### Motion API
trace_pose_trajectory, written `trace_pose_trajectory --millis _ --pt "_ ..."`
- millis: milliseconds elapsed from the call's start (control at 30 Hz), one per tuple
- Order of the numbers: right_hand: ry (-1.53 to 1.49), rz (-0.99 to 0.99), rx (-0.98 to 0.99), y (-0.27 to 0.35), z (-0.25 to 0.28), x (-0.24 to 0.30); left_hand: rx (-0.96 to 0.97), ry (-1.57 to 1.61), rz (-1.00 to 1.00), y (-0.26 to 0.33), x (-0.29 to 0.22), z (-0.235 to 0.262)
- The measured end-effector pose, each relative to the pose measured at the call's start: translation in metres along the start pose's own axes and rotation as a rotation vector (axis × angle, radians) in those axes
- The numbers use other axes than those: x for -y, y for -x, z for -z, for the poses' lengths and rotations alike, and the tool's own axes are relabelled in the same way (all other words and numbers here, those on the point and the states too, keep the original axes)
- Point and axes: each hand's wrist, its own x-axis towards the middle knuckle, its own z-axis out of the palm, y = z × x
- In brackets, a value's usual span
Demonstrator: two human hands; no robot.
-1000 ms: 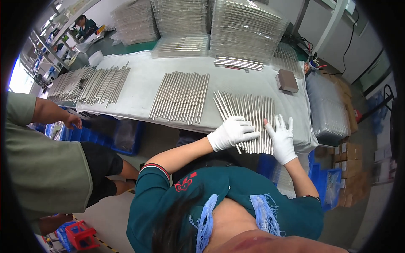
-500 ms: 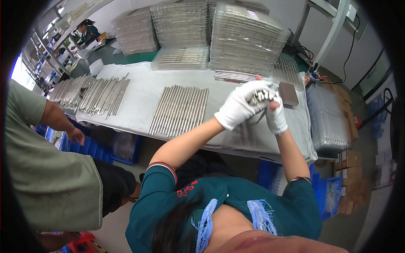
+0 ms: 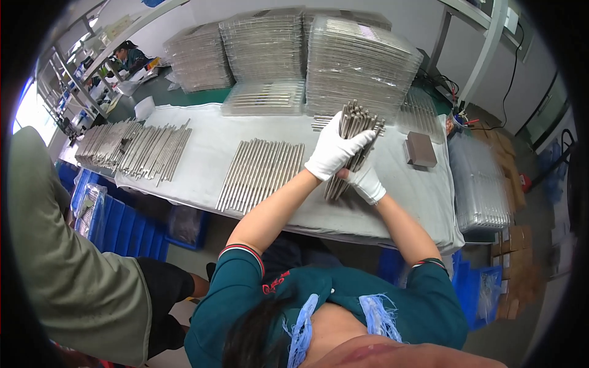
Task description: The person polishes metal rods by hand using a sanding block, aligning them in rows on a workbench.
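Both my hands wear white gloves and grip one bundle of thin metal rods [image 3: 358,119] over the right half of the table. My left hand [image 3: 337,147] wraps the bundle's upper part from the left, thumb across the front. Lower down, my right hand [image 3: 366,183] closes round it from the right. The bundle stands tilted, its far ends fanned a little. To the left of my hands, a flat row of metal rods [image 3: 261,175] lies side by side on the white cloth [image 3: 202,147]. Behind the bundle are more rods, partly hidden by it.
Stacks of clear plastic trays [image 3: 362,61] line the table's back. A brown block [image 3: 421,150] sits on the right, beside more stacked clear trays [image 3: 475,178]. Many rods [image 3: 132,147] lie at the far left. Close on my left stands a person [image 3: 80,264]; blue bins [image 3: 132,224] are below.
The rod bundle has turned from end-on to lengthwise and come left, with both hands still on it. The neighbouring person's hand, seen before near the table, is out of sight now.
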Motion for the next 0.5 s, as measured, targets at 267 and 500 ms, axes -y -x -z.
trace_pose_trajectory --millis 267,500 --pt "0.337 0.149 0.325 0.011 -0.01 0.0 0.057 0.014 -0.099 0.056 0.018 0.02" --pt "0.093 -0.356 0.255 0.026 -0.026 0.011 -0.14 0.27 0.084 0.043 0.029 0.017"
